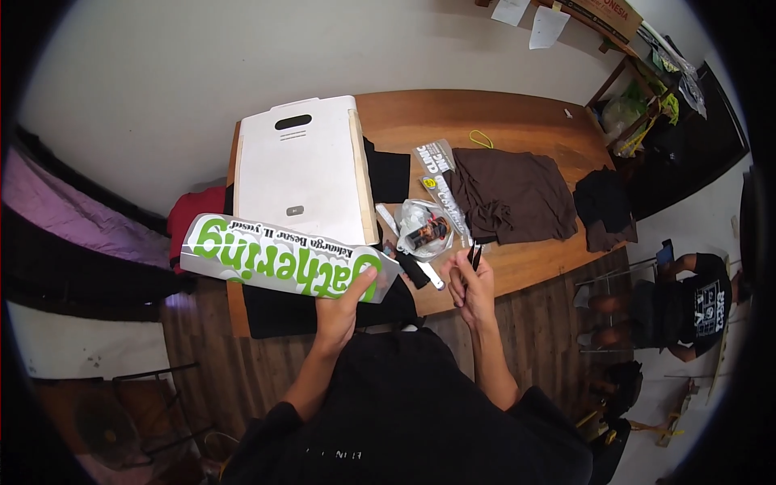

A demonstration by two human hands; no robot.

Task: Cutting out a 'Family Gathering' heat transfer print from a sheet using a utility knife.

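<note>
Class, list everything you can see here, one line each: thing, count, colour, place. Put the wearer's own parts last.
Table: one, brown, centre
White panel: one, white, table's left
Printed sheet: one, translucent with green and black lettering, over the panel's near edge
Brown cloth: one bundle, brown, table's right half
Black cloth: several pieces, black, table's right end and around the panel
Plastic bag: one, clear, mid-table
Yellow loop: one, yellow, beyond the brown cloth
Red cloth: one, red, table's left end
Papers: two, white, top right
Box: one, brown, top right
Other person: one, black shirt, right
Pointed tool: one, black, in right hand
Smaller clutter: uncountable, mixed, around the bag
Left hand: one, bare, on the sheet
Right hand: one, bare, near table's edge
</note>
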